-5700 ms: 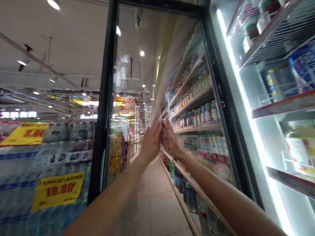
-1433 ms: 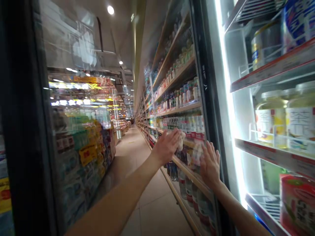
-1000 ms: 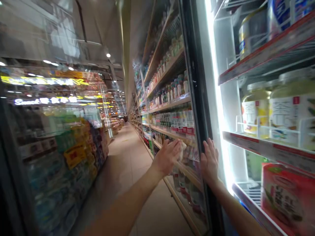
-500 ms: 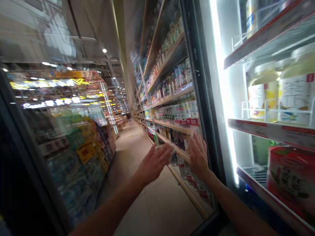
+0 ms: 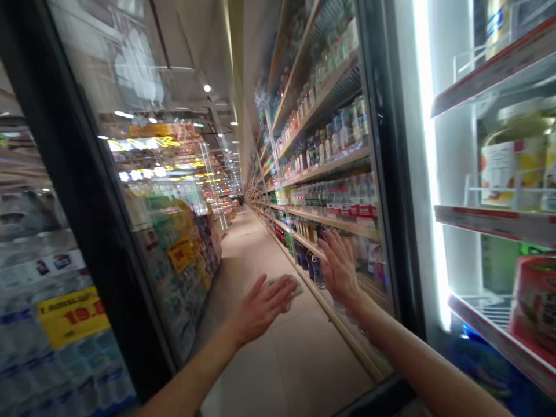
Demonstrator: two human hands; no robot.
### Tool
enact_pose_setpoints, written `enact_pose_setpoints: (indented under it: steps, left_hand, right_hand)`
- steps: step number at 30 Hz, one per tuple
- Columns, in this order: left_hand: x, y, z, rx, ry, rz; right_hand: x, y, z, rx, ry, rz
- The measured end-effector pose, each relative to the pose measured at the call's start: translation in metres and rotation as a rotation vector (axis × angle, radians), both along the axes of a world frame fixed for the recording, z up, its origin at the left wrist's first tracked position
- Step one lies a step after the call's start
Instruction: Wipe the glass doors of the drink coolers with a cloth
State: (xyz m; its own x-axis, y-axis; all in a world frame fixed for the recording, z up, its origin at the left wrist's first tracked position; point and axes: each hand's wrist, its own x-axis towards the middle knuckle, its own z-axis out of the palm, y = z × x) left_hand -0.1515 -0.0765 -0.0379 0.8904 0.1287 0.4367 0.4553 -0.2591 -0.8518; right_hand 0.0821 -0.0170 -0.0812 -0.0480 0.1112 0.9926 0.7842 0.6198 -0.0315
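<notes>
An open glass cooler door (image 5: 382, 174) with a black frame stands before me. My left hand (image 5: 264, 307) is low in front of the pane, fingers stretched out. A pale patch shows around its fingertips; whether it is a cloth or a reflection I cannot tell. My right hand (image 5: 339, 266) is farther right and a little higher, fingers spread, nearest the door's right-hand frame. I see nothing held in it. Whether either palm touches the glass is unclear. Both hands are slightly blurred.
On the right, a lit cooler has shelves (image 5: 499, 223) with bottled drinks (image 5: 499, 168) and a red pack (image 5: 536, 313). Packs of bottled water (image 5: 56, 370) and a yellow price sign (image 5: 73, 315) stand left. An aisle floor (image 5: 243, 243) and drink shelves (image 5: 321, 214) show through or in the glass.
The view has shifted left, showing the door's left frame and water packs. My left hand is lower in view, and my right hand has shifted slightly left and up. Both remain open.
</notes>
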Motion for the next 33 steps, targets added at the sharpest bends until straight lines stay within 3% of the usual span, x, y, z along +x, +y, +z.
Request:
enact_pose_setpoints:
  steps: [5,10,12,16,18,21,23,25,29,31,33]
  left_hand:
    - [-0.025,-0.009,0.017,0.122,-0.302,0.116]
    - [-0.052,-0.023,0.003,0.06,-0.05,0.051]
    - [-0.063,-0.026,0.013,0.092,-0.138,0.099]
    - [-0.081,-0.028,0.047,0.321,-0.594,0.206]
    - [-0.087,-0.031,0.043,0.344,-0.672,0.229]
    - [-0.093,-0.035,0.017,0.252,-0.597,0.19]
    - [-0.097,-0.035,0.014,0.236,-0.577,0.179]
    - [-0.099,-0.032,0.033,0.294,-0.69,0.194]
    - [-0.086,-0.019,0.087,0.432,-0.963,0.143]
    - [-0.071,-0.011,0.097,0.433,-0.917,0.129]
    - [-0.056,-0.003,0.1,0.367,-0.744,0.137]
  right_hand:
    - [-0.019,-0.005,0.008,0.061,0.002,0.04]
    - [-0.032,-0.005,0.008,0.081,-0.081,0.101]
    - [-0.035,-0.004,0.011,0.096,-0.089,0.113]
    - [-0.04,-0.004,0.02,0.123,-0.042,0.126]
    - [-0.043,-0.005,0.022,0.129,-0.046,0.139]
    - [-0.049,-0.006,0.023,0.15,-0.091,0.149]
    - [-0.053,-0.006,0.026,0.167,-0.109,0.143]
    - [-0.054,-0.005,0.035,0.177,-0.089,0.133]
    - [-0.052,0.007,0.066,0.21,0.044,0.099]
    - [-0.053,0.017,0.084,0.225,0.09,0.087]
    - [-0.056,0.02,0.1,0.224,0.096,0.09]
